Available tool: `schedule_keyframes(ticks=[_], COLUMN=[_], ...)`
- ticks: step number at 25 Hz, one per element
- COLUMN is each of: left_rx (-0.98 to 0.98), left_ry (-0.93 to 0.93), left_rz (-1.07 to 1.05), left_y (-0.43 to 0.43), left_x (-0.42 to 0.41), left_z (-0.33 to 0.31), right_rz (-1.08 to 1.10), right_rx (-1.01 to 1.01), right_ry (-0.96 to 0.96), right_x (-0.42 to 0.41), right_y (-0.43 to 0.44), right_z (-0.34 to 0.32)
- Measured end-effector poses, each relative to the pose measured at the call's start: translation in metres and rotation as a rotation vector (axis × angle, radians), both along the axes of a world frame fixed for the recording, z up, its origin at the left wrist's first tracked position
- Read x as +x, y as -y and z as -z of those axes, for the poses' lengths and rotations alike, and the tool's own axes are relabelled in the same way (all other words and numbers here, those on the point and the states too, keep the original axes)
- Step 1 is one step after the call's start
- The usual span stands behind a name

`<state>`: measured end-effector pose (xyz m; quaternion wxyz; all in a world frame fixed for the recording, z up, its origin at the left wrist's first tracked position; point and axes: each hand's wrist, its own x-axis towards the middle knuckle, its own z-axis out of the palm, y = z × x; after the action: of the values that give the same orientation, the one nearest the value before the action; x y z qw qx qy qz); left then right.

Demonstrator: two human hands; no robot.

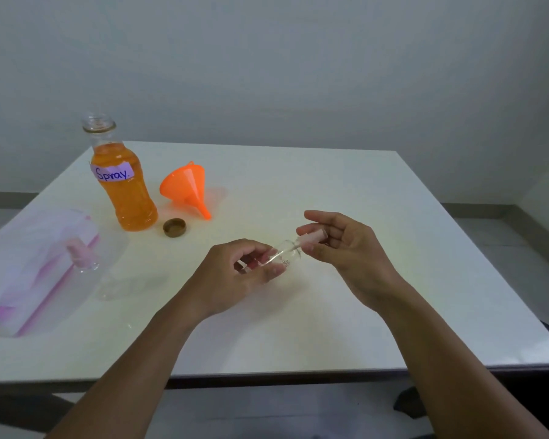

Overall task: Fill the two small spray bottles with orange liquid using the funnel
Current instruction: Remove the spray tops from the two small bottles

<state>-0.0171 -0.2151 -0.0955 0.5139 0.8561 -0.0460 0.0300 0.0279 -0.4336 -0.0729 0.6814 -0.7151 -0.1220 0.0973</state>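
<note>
At the far left a clear plastic bag (29, 280) lay along the table's edge with the second small spray bottle (83, 257) resting on it, pink top on, probably parked there until its turn. Next stood the big bottle of orange liquid (125, 194), uncapped, its brown cap (174, 227) just beside it and the orange funnel (186, 188) lying on its side nearby, all within easy reach. In the middle the left hand (232, 275) curled its fingers round the body of the first small spray bottle (285, 256), which looked empty and was held tilted above the table. The right hand (346, 245) pinched its pink spray top (313, 238) between thumb and fingertips — seemingly to twist it off so the funnel could go in. Further right the white table (393, 296) offered open room up to its edge — space enough to stand the bottle upright
</note>
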Motion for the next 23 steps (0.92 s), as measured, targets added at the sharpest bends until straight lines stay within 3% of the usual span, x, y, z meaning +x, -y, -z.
schedule_keyframes(ticks=[5, 10, 17, 23], left_rx=[0.013, 0.018, -0.185, -0.351], left_ry=[-0.008, -0.015, -0.071, -0.004], left_rz=[0.012, -0.005, -0.003, 0.009], left_y=[0.001, -0.003, 0.001, 0.036], left_x=[-0.004, -0.004, -0.004, -0.004], left_z=[0.002, 0.004, -0.002, 0.000], right_rz=[-0.067, 0.030, 0.294, 0.437], right_rx=[0.056, 0.150, 0.490, 0.707], right_ry=[-0.029, 0.019, -0.012, 0.017], right_x=[-0.002, 0.005, 0.013, 0.014], right_y=[0.004, 0.015, 0.058, 0.114], right_z=[0.000, -0.009, -0.024, -0.027])
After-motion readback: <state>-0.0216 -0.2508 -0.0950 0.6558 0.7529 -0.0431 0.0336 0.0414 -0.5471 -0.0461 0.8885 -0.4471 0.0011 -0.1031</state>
